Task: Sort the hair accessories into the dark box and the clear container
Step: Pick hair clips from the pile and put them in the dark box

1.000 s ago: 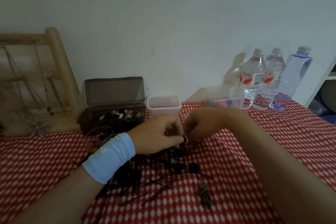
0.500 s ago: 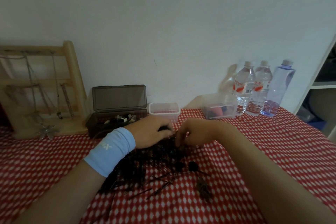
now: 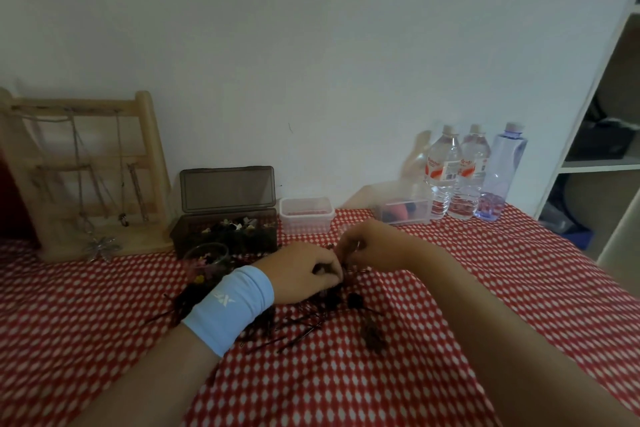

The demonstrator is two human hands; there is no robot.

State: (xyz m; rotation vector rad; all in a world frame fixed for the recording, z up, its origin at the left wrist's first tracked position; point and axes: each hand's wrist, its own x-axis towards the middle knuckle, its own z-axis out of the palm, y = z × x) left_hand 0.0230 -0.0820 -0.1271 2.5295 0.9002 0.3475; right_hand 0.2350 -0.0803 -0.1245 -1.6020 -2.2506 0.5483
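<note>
A pile of dark hair accessories (image 3: 304,322), pins and small clips, lies on the red-and-white cloth in front of me. My left hand (image 3: 301,272), with a light blue wristband, rests on the pile with fingers curled, pinching something small and dark. My right hand (image 3: 370,246) meets it fingertip to fingertip and pinches a thin pin. Behind the pile stands the dark box (image 3: 225,234), lid up, with small clips inside. A clear container (image 3: 306,215) with a white rim stands to its right. A dark brown clip (image 3: 372,336) lies apart, nearer me.
A wooden jewellery rack (image 3: 86,177) stands back left. A small clear cup (image 3: 206,260) holding little pieces sits before the dark box. Another clear box (image 3: 405,208) and three water bottles (image 3: 471,173) stand back right. White shelving (image 3: 602,135) rises at the right edge.
The view has tilted up and shifted, so the table items sit lower and further left. Both hands stay together over the pile, fingertips still working at a small piece.
</note>
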